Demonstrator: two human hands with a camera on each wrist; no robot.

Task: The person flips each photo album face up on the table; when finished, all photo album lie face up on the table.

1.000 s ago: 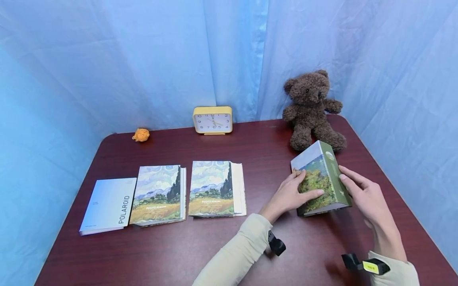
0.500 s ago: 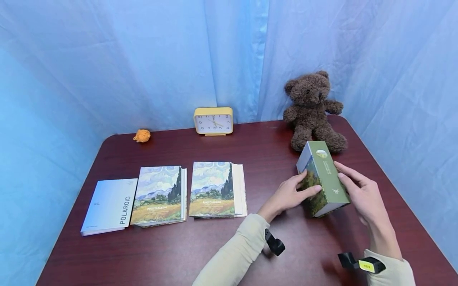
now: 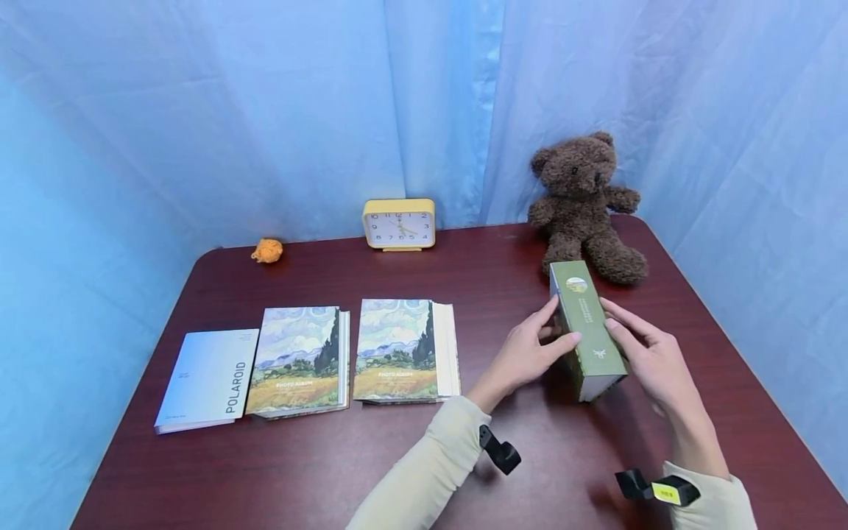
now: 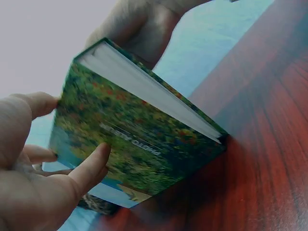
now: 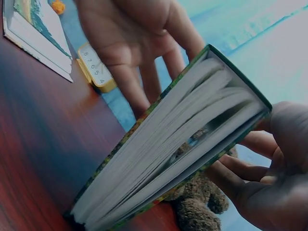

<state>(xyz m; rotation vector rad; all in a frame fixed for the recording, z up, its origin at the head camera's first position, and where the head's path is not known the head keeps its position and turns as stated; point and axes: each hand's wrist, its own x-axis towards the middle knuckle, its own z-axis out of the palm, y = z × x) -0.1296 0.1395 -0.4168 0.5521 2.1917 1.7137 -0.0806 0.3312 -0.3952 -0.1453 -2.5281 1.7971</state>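
A thick photo album [image 3: 592, 324] with a green spine stands tilted on the table, spine upward, at the right in the head view. My left hand [image 3: 520, 357] holds its left cover, thumb near the spine's edge. From the other side my right hand [image 3: 662, 368] holds it, thumb and index finger along the spine's right edge. In the left wrist view, the left fingers and thumb rest on the painted cover [image 4: 130, 137]. The right wrist view shows the white page edges [image 5: 159, 144] slightly fanned, with the right hand's fingers against the cover; their tips are partly hidden.
Two more photo albums [image 3: 294, 361] [image 3: 395, 350] and a white-blue Polaroid album [image 3: 208, 379] lie in a row at left. Behind stand a yellow clock [image 3: 400, 224], a small orange object [image 3: 267, 251] and a brown teddy bear [image 3: 583, 199], close beyond the held album.
The held album has turned from showing its painted cover to spine upward, and shifted slightly left. Both hands have moved left with it. The other albums keep their places.
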